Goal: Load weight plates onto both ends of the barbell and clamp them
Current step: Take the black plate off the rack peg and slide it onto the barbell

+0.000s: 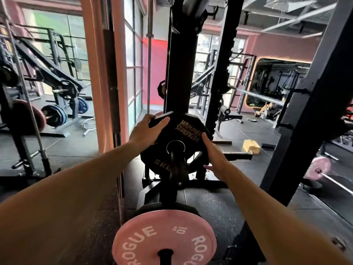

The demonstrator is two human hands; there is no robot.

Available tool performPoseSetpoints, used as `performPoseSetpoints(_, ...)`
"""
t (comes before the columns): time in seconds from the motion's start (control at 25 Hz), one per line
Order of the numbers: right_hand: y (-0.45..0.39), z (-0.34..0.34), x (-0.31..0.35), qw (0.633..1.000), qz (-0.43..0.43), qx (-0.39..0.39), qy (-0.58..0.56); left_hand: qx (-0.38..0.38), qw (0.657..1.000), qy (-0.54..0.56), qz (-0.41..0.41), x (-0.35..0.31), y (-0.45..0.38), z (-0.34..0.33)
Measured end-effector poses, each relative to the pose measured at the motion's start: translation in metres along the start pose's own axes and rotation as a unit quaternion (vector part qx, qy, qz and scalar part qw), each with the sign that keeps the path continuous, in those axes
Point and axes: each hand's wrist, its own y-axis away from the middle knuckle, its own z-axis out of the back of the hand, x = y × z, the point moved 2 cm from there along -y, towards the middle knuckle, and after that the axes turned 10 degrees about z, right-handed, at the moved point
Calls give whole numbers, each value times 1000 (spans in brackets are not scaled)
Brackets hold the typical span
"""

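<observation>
From the head view, a black multi-sided rubber-coated weight plate [177, 138] lettered "HAMMER STRENGTH" sits on a dark steel storage peg [176, 161] of the black upright rack post [181, 64]. The left hand [148, 131] grips the plate's upper left edge, thumb on the face and fingers curled behind the rim. The right hand [214, 159] is to the right of the peg, fingers straight and spread, fingertips near or touching the plate's right edge; contact is hard to tell.

The plate looks dense, rigid and moderately heavy, its coating giving decent friction. Taking it by opposite rims with both hands seems best.

Below the peg, nearest the camera, a pink round bumper plate [164, 240] marked "ROGUE" is cut off by the frame. The plate's lower half lies in shadow, and any clamp is out of sight.
</observation>
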Motion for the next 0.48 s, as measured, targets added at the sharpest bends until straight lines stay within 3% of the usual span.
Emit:
performPoseSetpoints(0.2,15,6,1,1000,25,-16,-2,8,997,52,52,1,18,9)
performPoseSetpoints(0.36,53,9,0,996,30,-39,-69,19,981,167,98,25,64,10)
performPoseSetpoints(0.48,104,9,4,994,51,-50,-86,-29,977,191,93,22,119,16)
